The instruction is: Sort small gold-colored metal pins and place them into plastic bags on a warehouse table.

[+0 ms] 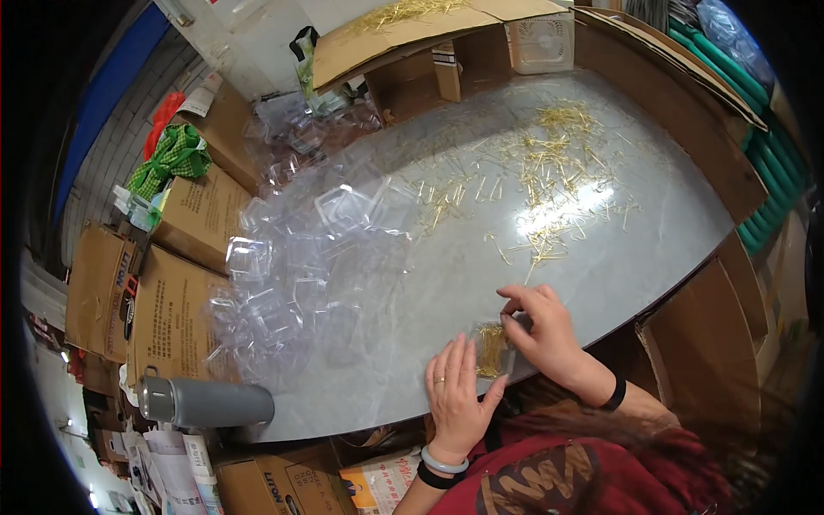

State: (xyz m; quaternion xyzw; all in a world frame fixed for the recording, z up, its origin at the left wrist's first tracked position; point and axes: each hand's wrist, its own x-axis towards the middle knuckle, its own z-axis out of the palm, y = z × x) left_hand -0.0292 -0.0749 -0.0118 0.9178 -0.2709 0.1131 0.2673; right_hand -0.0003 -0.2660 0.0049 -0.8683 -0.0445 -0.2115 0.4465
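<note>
A small clear plastic box [492, 350] lies at the table's near edge, partly filled with thin gold-coloured wire hooks. My left hand [455, 390] rests along the box's left side, fingers stretched out and thumb spread by its near corner. Over the box's right side is my right hand [549, 333], its fingers curled and the thumb and index tips close together. Whatever may be between those tips is too small to make out. Just beyond the right hand, a loose trail leads to a scattered pile of gold wire hooks [549, 163].
Many empty clear plastic boxes [275, 313] are heaped on the left of the grey table [386, 378]. A grey bottle [206, 403] lies at the near left corner. Cardboard boxes [176, 318] line the left side, and a cardboard wall [678, 112] borders the far right.
</note>
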